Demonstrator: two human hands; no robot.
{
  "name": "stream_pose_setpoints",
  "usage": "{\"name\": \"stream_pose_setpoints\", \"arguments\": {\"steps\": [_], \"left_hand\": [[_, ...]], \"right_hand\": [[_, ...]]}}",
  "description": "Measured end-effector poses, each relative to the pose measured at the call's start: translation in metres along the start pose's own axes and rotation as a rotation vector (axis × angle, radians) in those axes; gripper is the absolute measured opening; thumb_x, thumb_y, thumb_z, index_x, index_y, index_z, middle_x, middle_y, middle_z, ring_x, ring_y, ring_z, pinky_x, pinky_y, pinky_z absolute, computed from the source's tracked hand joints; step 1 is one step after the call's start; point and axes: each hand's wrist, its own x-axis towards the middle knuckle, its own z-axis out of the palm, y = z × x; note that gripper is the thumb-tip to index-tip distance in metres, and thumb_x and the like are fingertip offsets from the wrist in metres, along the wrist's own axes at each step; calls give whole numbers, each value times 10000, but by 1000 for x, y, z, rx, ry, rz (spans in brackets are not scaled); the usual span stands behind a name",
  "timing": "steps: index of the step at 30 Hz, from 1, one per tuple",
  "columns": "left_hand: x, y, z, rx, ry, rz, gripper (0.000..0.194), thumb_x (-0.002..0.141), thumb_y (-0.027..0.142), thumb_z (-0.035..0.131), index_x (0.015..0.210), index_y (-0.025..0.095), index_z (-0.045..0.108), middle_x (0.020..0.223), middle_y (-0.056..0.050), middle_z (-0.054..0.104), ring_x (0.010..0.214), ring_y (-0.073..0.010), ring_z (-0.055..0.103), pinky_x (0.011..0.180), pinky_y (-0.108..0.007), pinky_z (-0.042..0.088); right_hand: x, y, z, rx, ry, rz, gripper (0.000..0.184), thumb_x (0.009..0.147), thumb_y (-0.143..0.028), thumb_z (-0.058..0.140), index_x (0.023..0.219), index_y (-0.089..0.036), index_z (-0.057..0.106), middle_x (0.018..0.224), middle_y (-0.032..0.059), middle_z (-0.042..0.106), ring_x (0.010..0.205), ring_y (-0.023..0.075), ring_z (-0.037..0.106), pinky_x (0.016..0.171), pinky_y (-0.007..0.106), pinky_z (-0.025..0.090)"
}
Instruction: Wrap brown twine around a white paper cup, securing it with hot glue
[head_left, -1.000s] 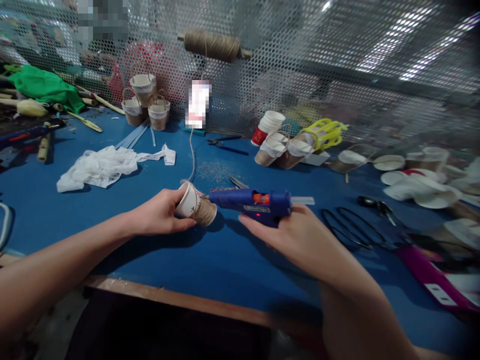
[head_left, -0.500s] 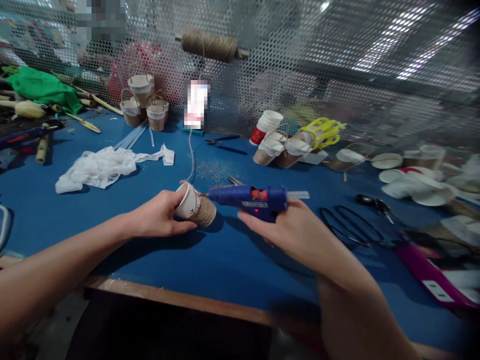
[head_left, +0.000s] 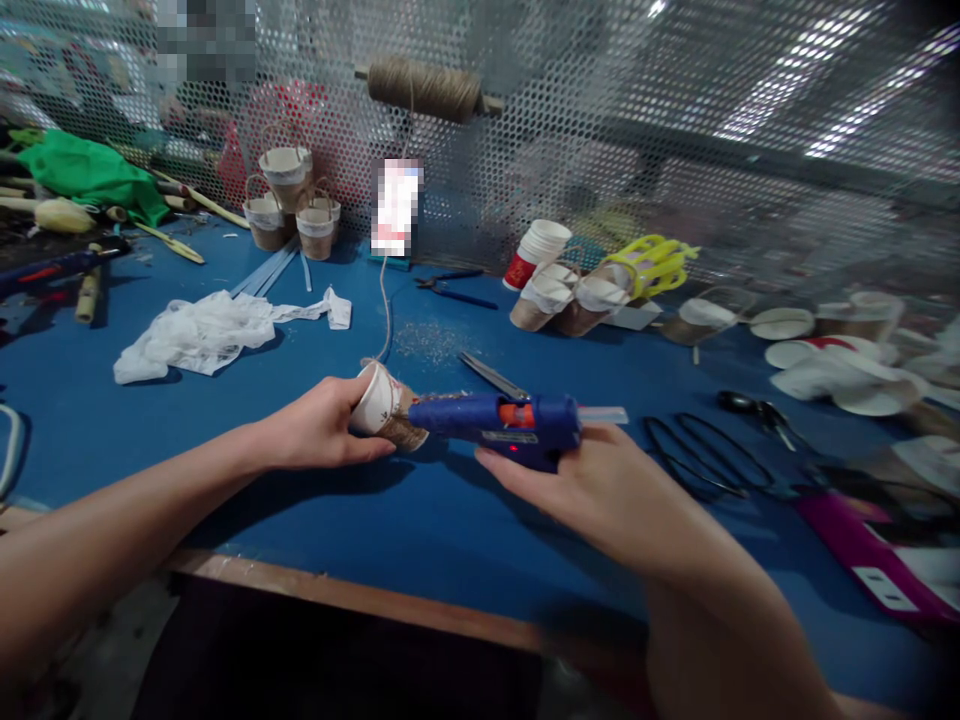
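A white paper cup (head_left: 373, 402), its lower part wound with brown twine, lies tilted on its side in my left hand (head_left: 330, 425). My left thumb and fingers close around its rim end. My right hand (head_left: 577, 480) is wrapped round the handle of a blue hot glue gun (head_left: 487, 418), which has a red light and a clear glue stick out of its back. The gun's nozzle is at the cup's side, by the edge of the winding; whether it touches, I cannot tell. From the cup, a strand of twine (head_left: 385, 310) runs up toward a twine spool (head_left: 424, 88).
Scissors (head_left: 491, 375) lie behind the glue gun, and pliers (head_left: 457, 290) farther back. Crumpled white fabric (head_left: 199, 335) is at left. Finished twine baskets (head_left: 285, 185) stand at the mesh wall, more cups (head_left: 536, 255) at right. A black cable (head_left: 701, 455) and purple power strip (head_left: 874, 555) lie far right.
The glue gun in my right hand has moved down a little along the cup, uncovering more of the scissors. My left hand keeps its hold on the cup.
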Motion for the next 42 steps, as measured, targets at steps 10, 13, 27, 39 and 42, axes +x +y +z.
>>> {"name": "stream_pose_setpoints", "arguments": {"steps": [10,13,27,39,42], "left_hand": [[-1,-3,1,33,28,-12,408,704,242,611,1072,102,508,930,-101,644,824,-216,613,748,-323,486],[-1,-3,0,48,18,-14,364,705,252,608,1030,108,530,919,-91,649,819,-216,616,738,-318,486],[2,-6,1,-113,23,-36,425,688,230,629,1074,102,505,960,-91,638,837,-189,613,758,-317,489],[3,0,0,-139,32,-66,389,673,204,628,1028,76,533,931,-101,638,779,-174,602,704,-301,500],[3,-1,1,-128,28,-65,406,676,217,631,1048,87,532,938,-95,640,796,-183,606,719,-304,498]], "right_hand": [[11,4,1,40,105,33,119,738,-284,525,654,-200,527,578,-20,583,546,131,519,540,245,428],[14,5,2,27,114,39,131,739,-298,530,653,-200,522,565,-18,575,518,129,513,501,243,413],[4,-3,0,37,70,-23,125,744,-262,497,645,-205,548,536,-20,549,503,124,493,502,246,420],[3,-11,1,24,-6,-77,156,736,-190,469,617,-204,569,519,-15,545,485,109,473,485,224,399],[2,-8,2,30,-2,-45,166,743,-210,474,594,-200,546,500,-22,523,475,110,455,469,223,393]]}}
